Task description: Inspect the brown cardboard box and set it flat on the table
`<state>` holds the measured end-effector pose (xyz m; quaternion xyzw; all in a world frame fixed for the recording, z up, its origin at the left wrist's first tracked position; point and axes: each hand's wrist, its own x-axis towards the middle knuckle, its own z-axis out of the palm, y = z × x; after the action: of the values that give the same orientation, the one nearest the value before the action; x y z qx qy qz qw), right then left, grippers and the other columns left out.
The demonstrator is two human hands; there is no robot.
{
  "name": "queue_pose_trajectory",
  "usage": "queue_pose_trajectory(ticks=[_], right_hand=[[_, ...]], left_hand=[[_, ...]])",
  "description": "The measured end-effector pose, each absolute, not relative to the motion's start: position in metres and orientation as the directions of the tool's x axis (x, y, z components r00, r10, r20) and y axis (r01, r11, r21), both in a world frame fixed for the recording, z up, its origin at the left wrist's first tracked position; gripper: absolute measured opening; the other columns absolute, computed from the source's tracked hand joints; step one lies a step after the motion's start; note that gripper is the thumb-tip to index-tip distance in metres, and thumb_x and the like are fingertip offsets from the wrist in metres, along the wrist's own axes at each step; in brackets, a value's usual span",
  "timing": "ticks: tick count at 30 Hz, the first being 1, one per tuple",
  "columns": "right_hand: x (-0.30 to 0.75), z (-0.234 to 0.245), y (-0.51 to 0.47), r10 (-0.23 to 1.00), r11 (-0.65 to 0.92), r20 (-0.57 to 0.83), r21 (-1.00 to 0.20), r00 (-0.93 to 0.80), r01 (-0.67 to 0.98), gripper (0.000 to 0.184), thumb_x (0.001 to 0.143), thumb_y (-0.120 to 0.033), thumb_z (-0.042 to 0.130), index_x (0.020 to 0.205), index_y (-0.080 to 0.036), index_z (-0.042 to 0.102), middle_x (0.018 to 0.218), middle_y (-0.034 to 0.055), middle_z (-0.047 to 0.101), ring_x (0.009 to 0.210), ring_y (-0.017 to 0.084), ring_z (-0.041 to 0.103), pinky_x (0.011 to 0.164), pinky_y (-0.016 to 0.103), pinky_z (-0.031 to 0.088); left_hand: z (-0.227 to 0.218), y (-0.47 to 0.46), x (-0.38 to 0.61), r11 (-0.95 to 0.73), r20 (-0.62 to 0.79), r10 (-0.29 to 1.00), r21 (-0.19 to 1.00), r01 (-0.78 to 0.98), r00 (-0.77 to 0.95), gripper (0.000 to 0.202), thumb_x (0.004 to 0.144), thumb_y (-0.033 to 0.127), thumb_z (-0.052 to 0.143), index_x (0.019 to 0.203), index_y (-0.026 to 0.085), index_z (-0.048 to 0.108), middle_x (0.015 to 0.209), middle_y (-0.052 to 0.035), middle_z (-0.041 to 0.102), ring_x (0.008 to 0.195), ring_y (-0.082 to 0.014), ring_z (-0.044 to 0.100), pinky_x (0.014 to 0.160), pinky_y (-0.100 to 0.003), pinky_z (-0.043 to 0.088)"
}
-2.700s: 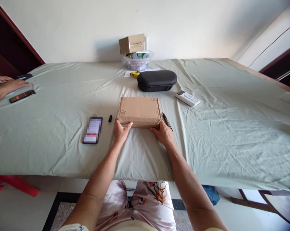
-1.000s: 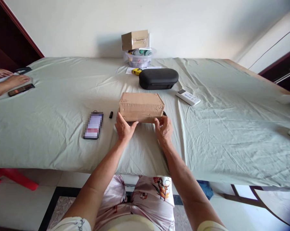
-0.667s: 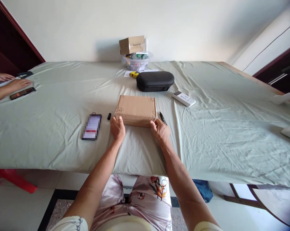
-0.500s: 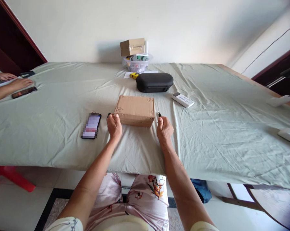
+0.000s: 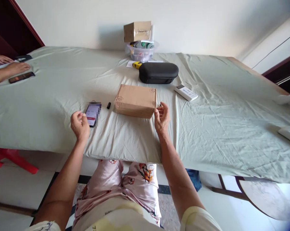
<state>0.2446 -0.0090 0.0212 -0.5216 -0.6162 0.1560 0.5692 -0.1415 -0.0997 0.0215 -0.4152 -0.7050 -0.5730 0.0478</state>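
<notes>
My left hand [image 5: 80, 125] is at the left edge of a smartphone [image 5: 92, 120] with a lit, partly pixelated screen. Its fingers are loosely bent, the thumb is apart, and nothing shows in it. A small black cap-like piece [image 5: 108, 105] lies between the phone and a taped brown cardboard box [image 5: 136, 100]. My right hand [image 5: 162, 118] is at the box's near right corner, fingers apart, the thumb close to the cardboard; whether it touches I cannot tell. Behind its fingertips shows a bit of something dark, mostly hidden.
Beyond the box lie a black hard case [image 5: 158, 72], a yellow tape measure [image 5: 136, 65] and a white device [image 5: 186, 93]. A plastic tub [image 5: 142, 53] with a carton [image 5: 137, 31] on top stands by the wall. Another person's hands [image 5: 17, 68] rest near a phone [image 5: 21, 77] at left.
My left hand has moved left from the box to the phone, exposing the black piece on the cloth. My right hand has opened from its closed grip around a black pen-like tip. The view has tilted down.
</notes>
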Motion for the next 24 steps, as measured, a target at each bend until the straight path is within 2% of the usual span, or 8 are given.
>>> queue_pose_trajectory(ticks=[2, 5, 8, 10, 12, 15, 20, 24], right_hand=[[0.245, 0.017, -0.005, 0.828, 0.419, 0.541, -0.774, 0.151, 0.475, 0.068, 0.098, -0.063, 0.055, 0.155, -0.026, 0.051, 0.120, 0.0079, 0.064, 0.087, 0.016, 0.063, 0.078, 0.034, 0.055], [0.246, 0.012, 0.000, 0.843, 0.419, 0.528, -0.763, 0.100, 0.492, 0.075, 0.097, -0.063, 0.057, 0.163, -0.029, 0.044, 0.128, 0.0098, 0.062, 0.088, 0.016, 0.061, 0.078, 0.035, 0.057], [0.245, 0.013, 0.001, 0.848, 0.424, 0.526, -0.746, 0.065, 0.515, 0.076, 0.099, -0.065, 0.055, 0.164, -0.030, 0.044, 0.126, 0.0105, 0.063, 0.086, 0.017, 0.059, 0.081, 0.037, 0.059], [0.243, 0.015, 0.000, 0.847, 0.422, 0.529, -0.729, 0.052, 0.539, 0.072, 0.101, -0.065, 0.051, 0.162, -0.029, 0.048, 0.123, 0.0108, 0.063, 0.087, 0.018, 0.058, 0.083, 0.038, 0.060], [0.242, 0.016, -0.002, 0.853, 0.417, 0.521, -0.717, 0.032, 0.558, 0.067, 0.103, -0.065, 0.047, 0.159, -0.028, 0.053, 0.123, 0.0116, 0.061, 0.090, 0.019, 0.059, 0.084, 0.039, 0.061], [0.241, 0.016, -0.004, 0.861, 0.411, 0.509, -0.706, 0.010, 0.578, 0.064, 0.104, -0.065, 0.044, 0.154, -0.028, 0.057, 0.120, 0.0110, 0.061, 0.095, 0.020, 0.061, 0.086, 0.041, 0.062], [0.244, 0.014, -0.002, 0.861, 0.451, 0.508, -0.726, -0.036, 0.519, 0.064, 0.102, -0.065, 0.046, 0.152, -0.027, 0.057, 0.123, 0.0108, 0.062, 0.101, 0.022, 0.063, 0.088, 0.040, 0.061], [0.239, 0.014, 0.000, 0.837, 0.461, 0.547, -0.708, 0.002, 0.535, 0.057, 0.103, -0.060, 0.045, 0.145, -0.025, 0.060, 0.126, 0.0129, 0.063, 0.106, 0.023, 0.065, 0.091, 0.042, 0.060]], left_hand=[[0.025, -0.085, -0.110, -0.115, 0.551, 0.617, 0.770, 0.628, -0.562, 0.039, 0.101, 0.049, 0.054, 0.126, 0.020, 0.061, 0.117, -0.0129, 0.074, 0.112, -0.0243, 0.073, 0.103, -0.041, 0.061], [0.028, -0.051, -0.061, -0.244, 0.529, 0.741, 0.786, 0.567, -0.414, 0.062, 0.102, 0.061, 0.053, 0.147, 0.018, 0.049, 0.136, -0.0205, 0.068, 0.126, -0.0281, 0.069, 0.102, -0.042, 0.061], [0.028, -0.021, -0.025, -0.295, 0.518, 0.794, 0.785, 0.544, -0.317, 0.085, 0.099, 0.071, 0.056, 0.164, 0.022, 0.031, 0.163, -0.0234, 0.050, 0.147, -0.0317, 0.058, 0.120, -0.049, 0.051], [0.026, -0.010, -0.011, -0.335, 0.542, 0.794, 0.769, 0.544, -0.276, 0.088, 0.098, 0.074, 0.056, 0.165, 0.023, 0.030, 0.169, -0.0216, 0.044, 0.156, -0.0332, 0.048, 0.128, -0.050, 0.042], [0.023, -0.005, -0.005, -0.357, 0.558, 0.791, 0.755, 0.550, -0.252, 0.084, 0.098, 0.076, 0.055, 0.161, 0.023, 0.039, 0.165, -0.0206, 0.050, 0.155, -0.0338, 0.048, 0.130, -0.051, 0.038], [0.018, -0.005, -0.006, -0.365, 0.568, 0.781, 0.752, 0.550, -0.259, 0.077, 0.098, 0.078, 0.052, 0.150, 0.021, 0.051, 0.151, -0.0194, 0.061, 0.145, -0.0333, 0.056, 0.127, -0.051, 0.041], [0.015, -0.007, -0.008, -0.379, 0.590, 0.752, 0.753, 0.538, -0.295, 0.068, 0.099, 0.074, 0.055, 0.143, 0.022, 0.055, 0.142, -0.0156, 0.065, 0.138, -0.0309, 0.059, 0.123, -0.048, 0.043], [0.016, -0.008, -0.003, -0.360, 0.578, 0.753, 0.762, 0.539, -0.315, 0.063, 0.099, 0.069, 0.059, 0.141, 0.022, 0.056, 0.139, -0.0146, 0.066, 0.133, -0.0302, 0.061, 0.121, -0.046, 0.045]])
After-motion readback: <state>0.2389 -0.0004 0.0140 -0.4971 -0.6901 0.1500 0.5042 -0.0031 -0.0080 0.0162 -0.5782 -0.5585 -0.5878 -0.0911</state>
